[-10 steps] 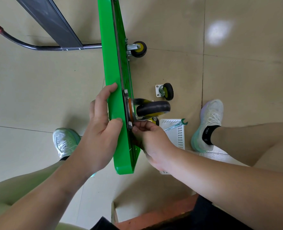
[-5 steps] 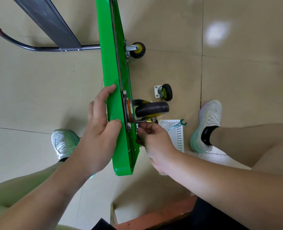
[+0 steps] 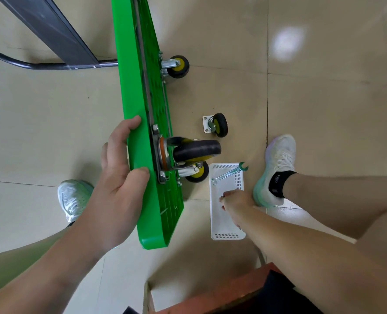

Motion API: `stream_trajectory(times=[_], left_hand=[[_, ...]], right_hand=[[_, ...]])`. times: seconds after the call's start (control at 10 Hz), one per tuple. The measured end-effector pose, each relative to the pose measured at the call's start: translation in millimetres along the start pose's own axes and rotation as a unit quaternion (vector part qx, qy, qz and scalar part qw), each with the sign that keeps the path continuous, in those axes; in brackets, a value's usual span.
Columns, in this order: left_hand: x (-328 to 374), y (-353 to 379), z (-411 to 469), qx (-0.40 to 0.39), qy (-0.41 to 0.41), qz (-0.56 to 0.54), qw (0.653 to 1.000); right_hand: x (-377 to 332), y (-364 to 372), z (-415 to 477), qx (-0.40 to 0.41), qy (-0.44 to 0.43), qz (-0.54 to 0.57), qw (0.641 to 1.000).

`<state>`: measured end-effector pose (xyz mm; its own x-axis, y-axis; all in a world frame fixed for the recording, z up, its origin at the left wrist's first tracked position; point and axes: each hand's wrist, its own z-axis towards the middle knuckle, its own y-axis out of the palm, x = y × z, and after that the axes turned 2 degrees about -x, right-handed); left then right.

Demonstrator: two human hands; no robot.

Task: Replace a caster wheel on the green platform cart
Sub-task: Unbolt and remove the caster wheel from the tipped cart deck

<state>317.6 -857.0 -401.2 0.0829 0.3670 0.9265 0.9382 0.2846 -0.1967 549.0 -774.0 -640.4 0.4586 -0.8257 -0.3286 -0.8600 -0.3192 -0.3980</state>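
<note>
The green platform cart (image 3: 140,91) stands on its long edge on the floor, underside facing right. My left hand (image 3: 117,177) grips its upper edge near the close end. A black caster wheel (image 3: 195,150) with a yellow hub sits on its plate against the underside beside my left hand. My right hand (image 3: 234,201) is down in the white tray (image 3: 227,234), fingers bunched; whether they hold anything is hidden. A loose caster wheel (image 3: 218,124) lies on the floor to the right of the cart.
A green-tipped wrench (image 3: 230,174) lies across the tray's far end. Two more mounted casters (image 3: 176,66) (image 3: 197,173) show on the cart. The cart's dark handle (image 3: 51,64) lies at left. My shoes (image 3: 276,168) (image 3: 73,198) flank the cart. A red-brown stool edge (image 3: 210,295) is below.
My right hand left the caster plate on the cart and dropped to the right into the white tray. My left hand keeps its grip on the cart.
</note>
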Motion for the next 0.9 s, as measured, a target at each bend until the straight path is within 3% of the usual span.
stream_trajectory(times=[0.2, 0.3, 0.4, 0.5, 0.6, 0.9], left_hand=[[0.4, 0.1, -0.2, 0.008, -0.002, 0.006, 1.000], [5.7, 2.0, -1.9, 0.003, 0.005, 0.032, 0.999], [13.6, 3.3, -5.7, -0.010, -0.002, 0.050, 0.999], [11.7, 2.7, -7.4, 0.004, -0.004, 0.043, 0.999], [10.7, 3.7, -11.3, 0.016, -0.012, 0.018, 1.000], [20.2, 6.7, -28.4, 0.020, -0.024, 0.016, 0.999]], right_hand=[[-9.5, -8.4, -36.0, -0.043, -0.032, -0.046, 0.997], [-27.5, -15.9, -83.5, -0.085, -0.032, 0.024, 0.996], [-49.1, -28.1, -141.9, -0.166, -0.102, 0.039, 0.980], [-71.1, -31.6, -188.9, -0.265, -0.192, 0.072, 0.942], [-85.7, -22.0, -207.0, -0.294, -0.239, 0.042, 0.925], [-103.0, -4.4, -229.1, -0.244, -0.294, 0.025, 0.924]])
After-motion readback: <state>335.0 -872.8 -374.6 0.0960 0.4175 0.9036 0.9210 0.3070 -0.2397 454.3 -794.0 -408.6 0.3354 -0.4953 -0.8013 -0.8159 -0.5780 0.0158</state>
